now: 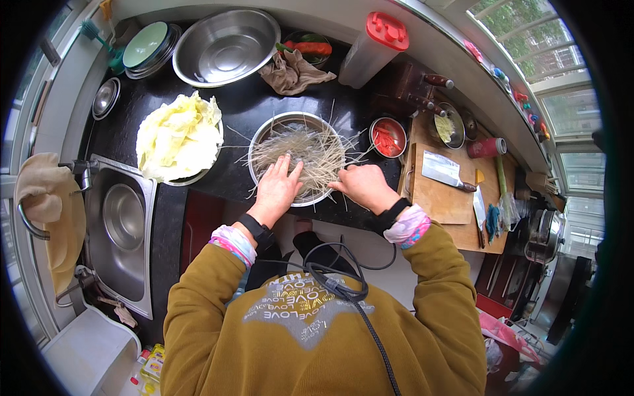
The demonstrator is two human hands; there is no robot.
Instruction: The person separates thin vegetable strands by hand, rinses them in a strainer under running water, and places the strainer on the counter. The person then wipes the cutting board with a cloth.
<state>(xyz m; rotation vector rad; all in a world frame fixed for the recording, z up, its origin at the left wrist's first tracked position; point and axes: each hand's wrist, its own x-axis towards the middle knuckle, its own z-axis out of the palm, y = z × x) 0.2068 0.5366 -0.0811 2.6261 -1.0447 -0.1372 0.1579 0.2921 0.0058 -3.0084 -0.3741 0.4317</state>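
A round metal bowl (253,143) stands on the dark counter in front of me, heaped with dry, thin noodles (302,141) that look like glass noodles. Many strands stick out over its rim. My left hand (279,185) lies palm down on the near left part of the heap, fingers spread and holding nothing. At the right rim my right hand (364,184) is curled, its thumb towards the noodles. Its fingertips are hidden, so whether strands are pinched there is unclear. Just beyond it sits a small bowl of red shreds (385,140).
Pale cabbage leaves (181,138) fill a bowl at left, beside the sink (126,267). A large steel basin (225,47) and a lidded plastic container (372,52) stand behind. At right, a cleaver (441,167) lies on a cutting board (438,203), near a knife (479,213).
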